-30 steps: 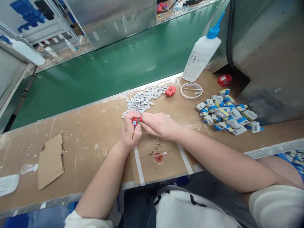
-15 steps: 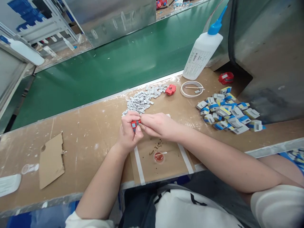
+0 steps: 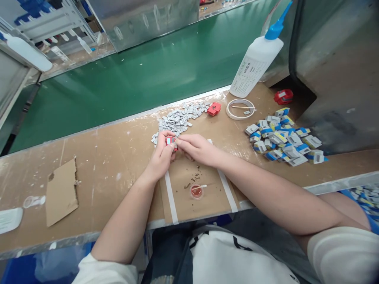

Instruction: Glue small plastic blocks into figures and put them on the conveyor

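My left hand point(image 3: 161, 157) is closed round a small red part point(image 3: 170, 141) with a grey face, held just above the brown bench point(image 3: 106, 173). My right hand point(image 3: 197, 148) meets it from the right, fingertips pinched against the same part. Right behind the hands lies a heap of small grey pieces point(image 3: 177, 119). A small cap of orange-red liquid point(image 3: 197, 191) with a stick in it sits on a taped cardboard sheet point(image 3: 201, 197) in front of the hands.
A pile of blue, yellow and grey parts point(image 3: 282, 138) lies at the right. A white squeeze bottle with a blue nozzle point(image 3: 257, 59), a tape ring point(image 3: 240, 109) and two loose red parts point(image 3: 213, 108) stand further back. A green conveyor belt point(image 3: 142, 79) runs behind. A cardboard scrap point(image 3: 61, 191) lies left.
Both hands have stayed together on the red part, shifting slightly towards the grey heap. The view has tilted a little.
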The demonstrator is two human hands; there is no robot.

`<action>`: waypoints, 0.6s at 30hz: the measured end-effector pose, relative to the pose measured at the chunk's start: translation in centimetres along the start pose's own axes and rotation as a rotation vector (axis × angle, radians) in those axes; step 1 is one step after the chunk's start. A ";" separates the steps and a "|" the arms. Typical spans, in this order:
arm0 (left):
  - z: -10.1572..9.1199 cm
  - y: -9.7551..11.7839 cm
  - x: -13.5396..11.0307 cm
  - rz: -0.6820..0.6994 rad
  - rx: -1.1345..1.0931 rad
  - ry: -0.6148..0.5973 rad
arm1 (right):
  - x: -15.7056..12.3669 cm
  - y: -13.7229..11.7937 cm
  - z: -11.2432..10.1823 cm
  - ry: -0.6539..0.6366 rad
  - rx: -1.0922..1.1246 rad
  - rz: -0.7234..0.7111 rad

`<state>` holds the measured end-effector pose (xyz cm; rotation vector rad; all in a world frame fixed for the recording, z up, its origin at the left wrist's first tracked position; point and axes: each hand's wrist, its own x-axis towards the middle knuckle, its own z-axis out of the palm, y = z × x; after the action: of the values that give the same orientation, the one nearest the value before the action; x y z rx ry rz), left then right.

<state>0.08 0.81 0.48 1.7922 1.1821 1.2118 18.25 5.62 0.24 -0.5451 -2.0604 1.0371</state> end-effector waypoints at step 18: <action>-0.4 1.5 0.4 -0.232 -0.351 -0.181 | -0.3 1.1 1.0 -0.070 0.198 -0.154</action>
<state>0.22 0.59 2.09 1.4283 0.9740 1.0246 17.73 5.57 -1.21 -0.2488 -1.9960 1.1658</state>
